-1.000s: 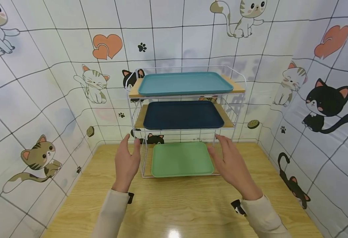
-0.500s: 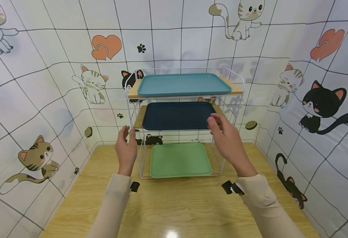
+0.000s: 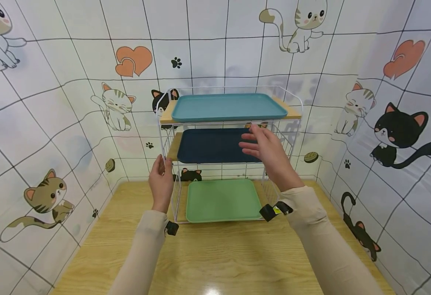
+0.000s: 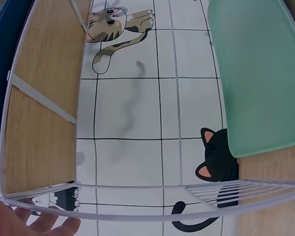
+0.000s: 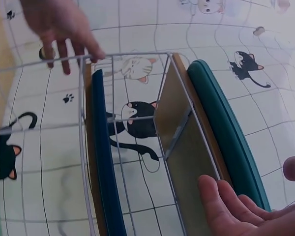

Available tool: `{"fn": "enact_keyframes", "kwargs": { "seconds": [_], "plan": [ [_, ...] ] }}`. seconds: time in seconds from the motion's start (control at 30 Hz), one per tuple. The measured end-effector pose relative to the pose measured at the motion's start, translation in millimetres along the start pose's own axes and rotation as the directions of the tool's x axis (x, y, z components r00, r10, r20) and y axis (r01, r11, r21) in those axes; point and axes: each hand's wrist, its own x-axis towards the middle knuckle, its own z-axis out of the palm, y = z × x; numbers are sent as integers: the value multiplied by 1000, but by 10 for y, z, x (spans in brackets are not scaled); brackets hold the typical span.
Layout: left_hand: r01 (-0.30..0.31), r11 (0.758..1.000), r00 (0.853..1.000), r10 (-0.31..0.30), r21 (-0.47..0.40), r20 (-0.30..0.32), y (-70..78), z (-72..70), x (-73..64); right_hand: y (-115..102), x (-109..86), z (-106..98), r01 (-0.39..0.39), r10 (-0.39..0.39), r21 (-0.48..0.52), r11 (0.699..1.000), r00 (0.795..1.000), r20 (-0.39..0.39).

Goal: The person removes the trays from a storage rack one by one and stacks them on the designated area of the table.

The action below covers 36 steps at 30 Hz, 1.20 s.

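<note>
A white wire rack with wooden shelves (image 3: 295,113) holds three trays. On top lies a teal tray (image 3: 230,107), in the middle a navy tray (image 3: 212,145), and at the bottom a green tray (image 3: 223,200). My left hand (image 3: 161,184) is at the rack's left front post, level with the middle shelf; its fingertips overlap the wire frame (image 4: 137,215) in the left wrist view. In front of the navy tray's right part, my right hand (image 3: 272,157) is raised with fingers spread and pointing left, holding nothing. It covers that end of the tray.
The rack stands on a light wood table (image 3: 215,254) against a white wall covering (image 3: 208,53) printed with grid lines and cartoon cats. Side walls with the same print flank the table. A black strap device (image 3: 172,228) is on each wrist.
My right hand has risen and moved left, from beside the green tray to before the navy tray. My left hand has risen slightly and come closer to the rack's left post. The trays stay put.
</note>
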Motion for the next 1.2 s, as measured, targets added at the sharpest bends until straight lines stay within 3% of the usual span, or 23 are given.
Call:
{"fn": "enact_keyframes", "kwargs": {
  "seconds": [0.33,0.73,1.0,1.2],
  "plan": [
    [29,999,999,-29,-16,21,-149,46,24,-43,240,65,-102,94,295,950,995,42],
    [11,999,1000,-11,-40,13,-170,55,14,-123,436,177,-107,164,525,844,984,-63],
    [12,1000,1000,-12,-22,13,-171,60,42,-171,459,194,-82,173,594,800,980,-97],
    [-7,1000,1000,7,-5,2,-189,53,58,-207,480,197,-100,197,588,802,975,-103]
  ]
}}
